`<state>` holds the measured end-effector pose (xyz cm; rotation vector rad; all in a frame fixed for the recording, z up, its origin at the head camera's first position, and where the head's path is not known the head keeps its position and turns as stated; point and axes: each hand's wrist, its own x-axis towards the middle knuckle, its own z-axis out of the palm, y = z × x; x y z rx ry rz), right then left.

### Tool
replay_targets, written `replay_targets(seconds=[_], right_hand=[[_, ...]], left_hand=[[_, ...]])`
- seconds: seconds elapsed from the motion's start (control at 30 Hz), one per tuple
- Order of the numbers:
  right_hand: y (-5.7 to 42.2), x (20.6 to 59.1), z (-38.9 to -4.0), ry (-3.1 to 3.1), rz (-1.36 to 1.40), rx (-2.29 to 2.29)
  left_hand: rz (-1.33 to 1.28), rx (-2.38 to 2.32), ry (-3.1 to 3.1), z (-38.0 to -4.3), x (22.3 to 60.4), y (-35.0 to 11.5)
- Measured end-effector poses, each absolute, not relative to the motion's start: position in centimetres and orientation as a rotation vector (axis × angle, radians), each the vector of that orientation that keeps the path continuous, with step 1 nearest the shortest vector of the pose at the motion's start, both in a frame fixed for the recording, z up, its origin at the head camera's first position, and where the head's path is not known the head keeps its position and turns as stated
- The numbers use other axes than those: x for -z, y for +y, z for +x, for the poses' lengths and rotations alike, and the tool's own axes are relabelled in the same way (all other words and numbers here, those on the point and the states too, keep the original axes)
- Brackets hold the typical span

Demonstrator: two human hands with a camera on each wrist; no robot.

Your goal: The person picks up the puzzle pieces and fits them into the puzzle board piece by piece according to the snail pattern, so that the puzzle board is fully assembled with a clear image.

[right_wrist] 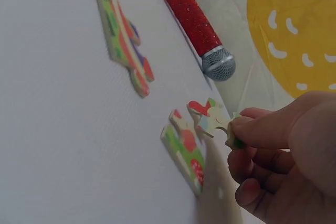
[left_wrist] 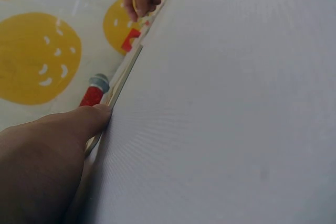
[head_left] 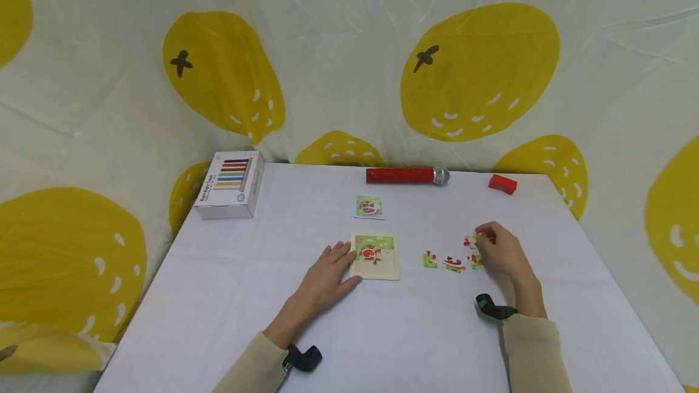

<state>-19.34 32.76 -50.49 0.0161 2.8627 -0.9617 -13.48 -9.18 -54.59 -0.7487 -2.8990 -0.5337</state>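
My left hand (head_left: 326, 276) lies with its fingers extended at the left edge of a square wooden puzzle tray (head_left: 388, 272), thumb by the lower left corner. A partly assembled picture (head_left: 371, 252), green with a red figure, fills the tray's upper and left parts. To the right, my right hand (head_left: 499, 251) pinches a pale, red and green jigsaw piece (right_wrist: 208, 117) between thumb and fingers. Just below it lies a green and red piece (right_wrist: 182, 150). Farther left are a striped piece (head_left: 454, 264) and a green corner-like piece (head_left: 429, 259).
Behind the tray lies a small picture card (head_left: 369, 206) with a similar figure. A red microphone (head_left: 401, 175) and a red block (head_left: 502, 184) lie along the back edge of the white table (head_left: 404, 344). A white box (head_left: 229, 187) stands at back left.
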Motion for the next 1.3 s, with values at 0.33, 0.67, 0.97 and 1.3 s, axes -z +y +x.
replay_targets(seconds=[0.33, 0.67, 0.97, 1.3], right_hand=[[31.1, 49.4, -19.6, 2.851, 0.032, 1.129], [27.5, 48.8, -19.5, 2.847, -0.093, 1.184], [23.8, 49.2, -19.2, 2.845, -0.242, 1.212], [20.3, 49.9, -18.6, 2.806, -0.429, 1.230]], left_hand=[[-0.749, 0.528, -2.892, -13.5, 54.7, -9.2], [-0.743, 0.552, -2.902, -13.4, 54.5, -9.1], [-0.740, 0.543, -2.913, -13.4, 54.4, -9.0], [-0.742, 0.549, -2.909, -13.4, 54.3, -9.0]])
